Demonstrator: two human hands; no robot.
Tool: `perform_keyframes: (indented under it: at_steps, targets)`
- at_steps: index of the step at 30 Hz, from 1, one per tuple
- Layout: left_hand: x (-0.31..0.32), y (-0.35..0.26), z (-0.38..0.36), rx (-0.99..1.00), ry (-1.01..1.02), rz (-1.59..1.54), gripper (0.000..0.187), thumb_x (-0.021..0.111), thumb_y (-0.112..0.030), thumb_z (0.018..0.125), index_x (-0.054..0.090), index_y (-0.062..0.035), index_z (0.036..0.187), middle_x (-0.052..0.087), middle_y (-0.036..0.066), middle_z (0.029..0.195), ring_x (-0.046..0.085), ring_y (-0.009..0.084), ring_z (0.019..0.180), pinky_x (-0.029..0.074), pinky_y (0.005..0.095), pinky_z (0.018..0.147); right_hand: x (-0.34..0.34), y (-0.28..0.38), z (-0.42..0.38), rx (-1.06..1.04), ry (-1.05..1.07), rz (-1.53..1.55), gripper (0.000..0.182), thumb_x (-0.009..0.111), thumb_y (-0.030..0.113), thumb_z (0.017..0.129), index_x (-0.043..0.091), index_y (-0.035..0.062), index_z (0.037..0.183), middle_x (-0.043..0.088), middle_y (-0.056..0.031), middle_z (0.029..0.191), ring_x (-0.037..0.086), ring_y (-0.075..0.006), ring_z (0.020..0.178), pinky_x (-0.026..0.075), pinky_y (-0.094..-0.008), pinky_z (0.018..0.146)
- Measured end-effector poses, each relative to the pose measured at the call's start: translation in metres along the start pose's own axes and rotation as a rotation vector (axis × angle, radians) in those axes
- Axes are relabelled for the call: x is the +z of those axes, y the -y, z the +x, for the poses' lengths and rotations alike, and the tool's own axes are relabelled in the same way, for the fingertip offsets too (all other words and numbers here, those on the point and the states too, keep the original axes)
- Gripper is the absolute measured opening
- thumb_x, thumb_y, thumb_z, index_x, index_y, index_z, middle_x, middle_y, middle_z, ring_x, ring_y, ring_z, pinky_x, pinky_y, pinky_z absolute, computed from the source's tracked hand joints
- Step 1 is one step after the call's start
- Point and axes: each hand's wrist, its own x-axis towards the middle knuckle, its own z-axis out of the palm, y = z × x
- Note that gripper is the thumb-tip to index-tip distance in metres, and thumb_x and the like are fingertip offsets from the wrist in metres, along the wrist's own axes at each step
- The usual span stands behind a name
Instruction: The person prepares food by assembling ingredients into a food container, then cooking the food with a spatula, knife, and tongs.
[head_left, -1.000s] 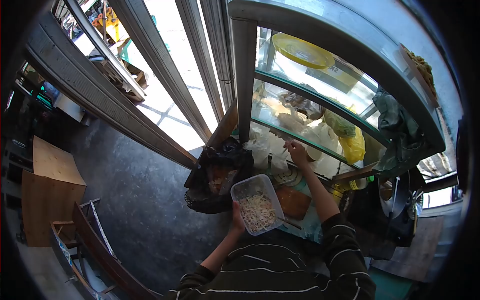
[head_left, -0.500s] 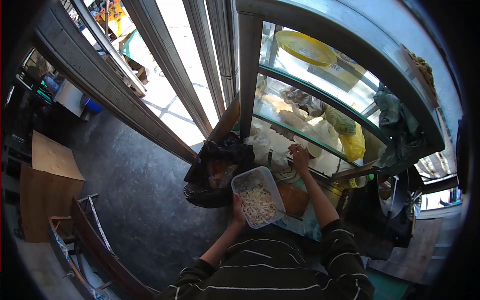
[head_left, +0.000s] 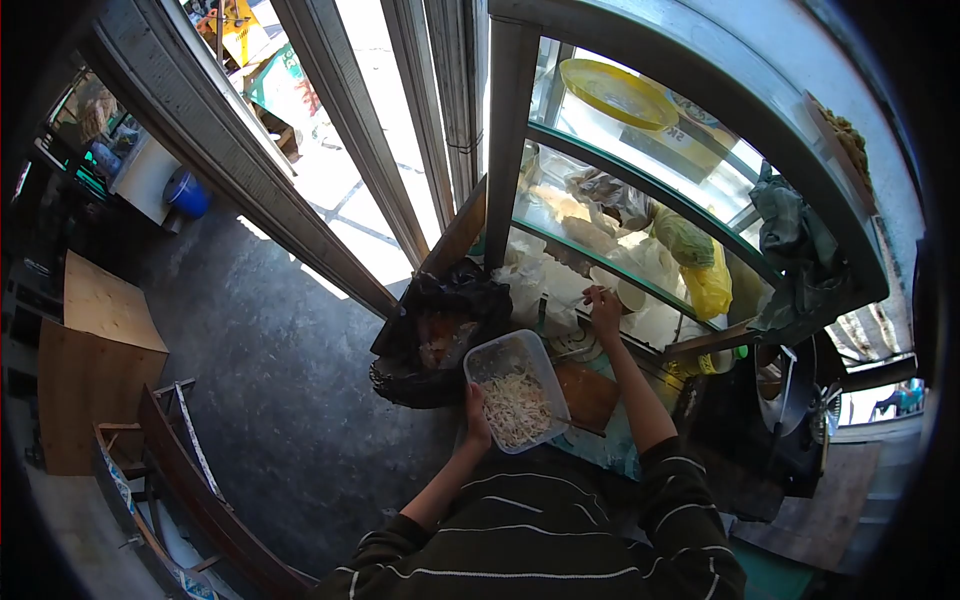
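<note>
My left hand (head_left: 478,415) holds a clear square plastic tub (head_left: 549,375) by its left side. Pale shredded food (head_left: 516,408) fills the lower part of the tub. Farther right, my right hand (head_left: 602,308) is closed near the front of the glass cabinet, beside a pale cup (head_left: 630,295); what its fingers hold, if anything, is too small to tell. Left of the tub lies an open black plastic bag (head_left: 470,310) with something reddish inside. A brown board (head_left: 588,397) lies to the right of the tub.
The glass cabinet (head_left: 650,175) holds a yellow tray (head_left: 618,93) on top and plastic bags, one yellow (head_left: 708,285). A dark pan (head_left: 790,390) is at the right. Metal posts (head_left: 345,130) stand at upper left, a wooden box (head_left: 100,360) and a bench (head_left: 200,490) at lower left.
The view has shifted slightly, so the posts and cabinet frame appear a little farther right. Both hands and the tub stay in nearly the same place.
</note>
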Motion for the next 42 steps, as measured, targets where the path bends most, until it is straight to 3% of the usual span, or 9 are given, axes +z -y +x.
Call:
perform_keyframes:
  at_steps: [2,9,11,23,27,29,33,35,42]
  targets:
    - [-0.003,0.003,0.002,0.004,-0.014,0.025,0.049,0.034,-0.041,0.094,0.036,-0.0026,0.124,0.045,0.008,0.117,0.043,0.0152,0.108,0.031,0.028,0.095,0.0,-0.005,0.0,-0.044,-0.006,0.006,0.03,0.045,0.025,0.09,0.063,0.0034,0.08,0.059,-0.0036,0.065,0.051,-0.0106,0.054,0.04,-0.0266,0.052]
    - [0.015,-0.008,-0.005,0.088,-0.038,0.124,0.048,0.035,-0.04,0.094,0.035,-0.0037,0.126,0.045,0.008,0.117,0.043,0.015,0.109,0.03,0.0278,0.095,-0.005,-0.016,0.0,0.076,-0.091,0.104,0.031,0.047,0.025,0.089,0.063,0.0013,0.078,0.06,-0.006,0.066,0.057,-0.017,0.067,0.042,-0.03,0.066]
    - [0.017,-0.011,-0.006,0.053,-0.032,0.108,0.047,0.035,-0.04,0.094,0.036,-0.0044,0.125,0.046,0.007,0.115,0.044,0.0149,0.108,0.031,0.028,0.095,-0.002,-0.02,0.002,-0.005,-0.063,0.111,0.03,0.044,0.025,0.092,0.062,0.003,0.084,0.058,-0.0019,0.066,0.046,-0.0068,0.048,0.036,-0.0234,0.044]
    - [0.028,-0.015,-0.006,0.079,-0.031,0.069,0.048,0.036,-0.042,0.094,0.038,-0.0043,0.124,0.046,0.007,0.114,0.044,0.0151,0.107,0.032,0.0284,0.094,-0.006,-0.017,0.003,0.041,-0.049,0.148,0.029,0.046,0.026,0.091,0.062,0.0029,0.084,0.057,-0.0009,0.066,0.044,-0.0057,0.047,0.035,-0.0215,0.044]
    - [0.039,-0.022,-0.01,0.093,-0.015,0.066,0.048,0.035,-0.041,0.094,0.037,-0.0039,0.124,0.045,0.008,0.116,0.042,0.0154,0.108,0.03,0.0283,0.095,-0.007,-0.018,0.003,0.05,-0.049,0.152,0.029,0.046,0.026,0.091,0.062,0.0031,0.084,0.057,-0.0008,0.066,0.044,-0.0056,0.047,0.035,-0.0212,0.044]
    - [0.065,-0.038,-0.023,0.031,-0.033,0.081,0.068,0.04,-0.059,0.084,0.031,-0.0079,0.128,0.047,0.015,0.119,0.051,0.0282,0.106,0.042,0.0392,0.091,-0.006,-0.02,0.003,0.004,-0.046,0.139,0.029,0.046,0.026,0.091,0.062,0.0037,0.083,0.057,-0.0007,0.066,0.044,-0.006,0.047,0.035,-0.022,0.044]
    - [0.059,-0.031,-0.021,0.043,-0.076,0.103,0.067,0.039,-0.059,0.085,0.031,-0.0073,0.128,0.047,0.015,0.119,0.051,0.0279,0.107,0.042,0.039,0.092,-0.008,-0.009,0.003,0.017,-0.058,0.101,0.029,0.045,0.026,0.091,0.063,0.0043,0.083,0.057,-0.0004,0.066,0.044,-0.0064,0.048,0.036,-0.0228,0.045]
    - [0.035,-0.017,-0.006,0.121,-0.039,0.084,0.051,0.036,-0.042,0.093,0.036,-0.0029,0.126,0.043,0.008,0.119,0.039,0.0163,0.112,0.026,0.0284,0.098,-0.011,-0.003,0.002,0.093,0.041,0.073,0.03,0.045,0.026,0.089,0.065,0.0041,0.08,0.061,-0.0049,0.068,0.057,-0.0163,0.066,0.042,-0.03,0.064]
    - [0.031,-0.013,-0.006,0.093,-0.037,0.1,0.052,0.036,-0.043,0.093,0.036,-0.0032,0.126,0.043,0.008,0.121,0.038,0.0166,0.114,0.026,0.0288,0.098,-0.014,0.001,0.002,0.141,-0.018,0.084,0.031,0.045,0.027,0.088,0.064,0.0036,0.082,0.061,-0.0055,0.068,0.058,-0.0176,0.066,0.042,-0.0303,0.066]
